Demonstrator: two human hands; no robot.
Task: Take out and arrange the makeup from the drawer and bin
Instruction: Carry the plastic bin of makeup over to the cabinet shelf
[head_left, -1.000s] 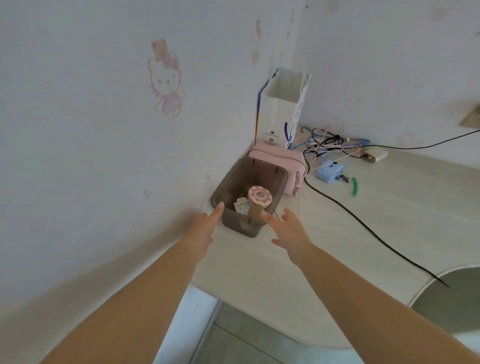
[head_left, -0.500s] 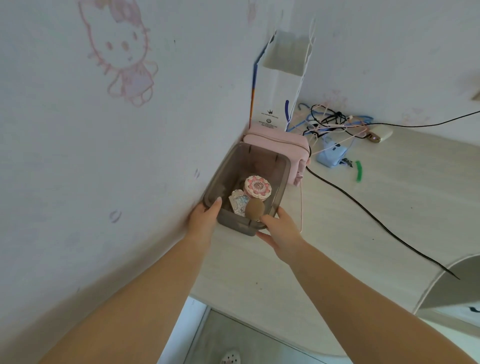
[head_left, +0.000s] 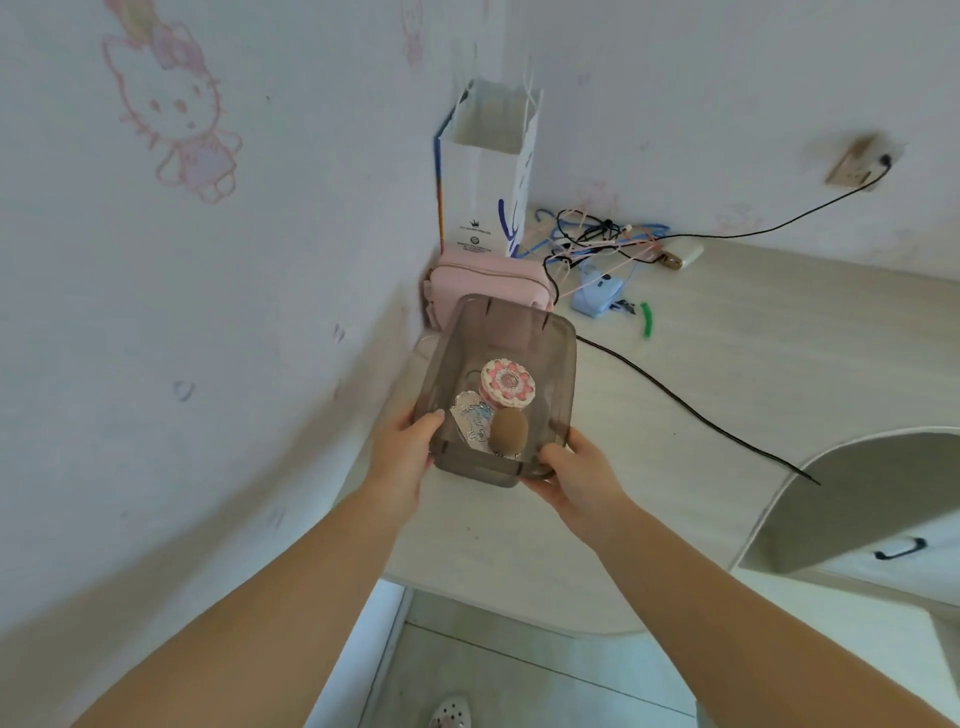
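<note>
Both hands, left (head_left: 402, 457) and right (head_left: 576, 473), grip the smoky plastic bin (head_left: 558, 374) at its near corners, a pink round compact (head_left: 508, 385) at 12 o'clock inside.

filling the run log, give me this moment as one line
stage: bin gripped | left hand: on bin left corner | right hand: on right corner | inside: round compact, sponge

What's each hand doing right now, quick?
Left hand: grips the bin at its near left corner.
Right hand: grips its near right corner.
</note>
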